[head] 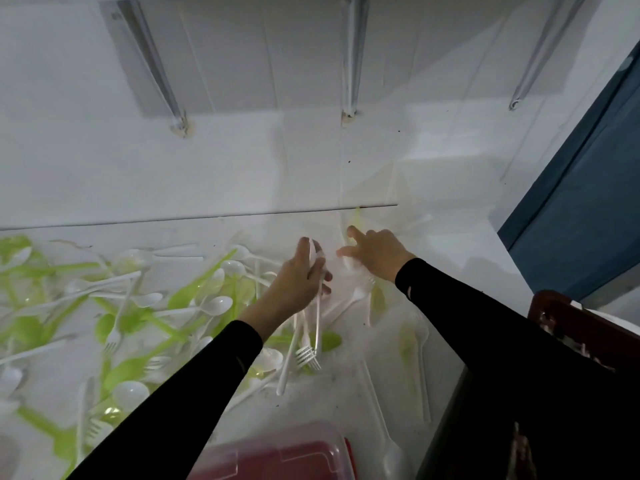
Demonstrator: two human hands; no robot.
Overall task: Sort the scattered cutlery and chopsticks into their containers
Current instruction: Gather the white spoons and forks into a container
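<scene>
1. Farthest left, a scattered heap of lime-green and white plastic spoons and forks (131, 306) lies tangled across the white tabletop (460, 265). These pieces look very light, thin and slick, so they will probably skate when nudged.
2. Near the front edge sits a red storage box with a clear clip-on lid (277, 455), closed as far as can be seen.
3. Next, the left hand (298, 282) is closed round a bundle of white plastic forks (306, 355), gripped high on the handles with the tines hanging down towards the heap. Held that loosely, one could slip out.
4. To its right, the right hand (375, 252) is spread wide, forefinger and thumb apart, low over a lone white plastic fork (360, 292) lying flat. It grips nothing yet. A pinch at the stiff handle's middle seems best, since the tines may snap.
5. Far right stands a dark red slotted basket (568, 323).
</scene>
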